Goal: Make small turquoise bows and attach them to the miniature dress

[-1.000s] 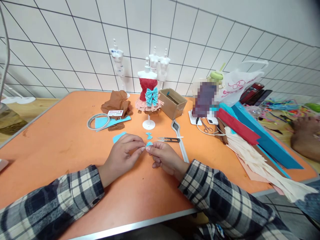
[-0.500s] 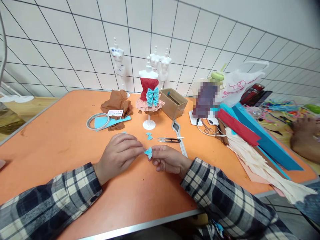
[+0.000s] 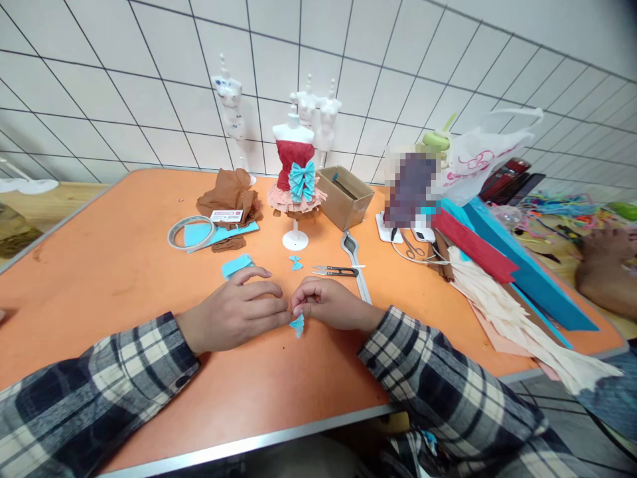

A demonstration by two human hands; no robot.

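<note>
A small pleated light-blue paper bow (image 3: 298,325) is between my hands, low over the orange table, its fanned end pointing down. My right hand (image 3: 332,304) pinches it with thumb and fingertips. Against its left side is the index fingertip of my left hand (image 3: 243,309); the thumb is hidden beneath, and the other fingers are stretched out and raised. A second small blue bow (image 3: 296,263) lies just beyond my hands, beside black thread snips (image 3: 336,271). Behind my left hand lies a folded blue paper piece (image 3: 237,265).
A dress form (image 3: 295,169) in a red bodice, pink skirt and large blue bow stands behind. Around it are a tape roll (image 3: 174,234), brown crepe paper (image 3: 226,192) and a cardboard box (image 3: 347,199). Coloured paper strips (image 3: 478,252) spread at right, near another person's hand (image 3: 607,272).
My right hand has turned over, fingers now curled on top of the bow, which hangs lower. My left hand has shifted slightly down, uncovering the folded blue paper. The camera view has tilted slightly.
</note>
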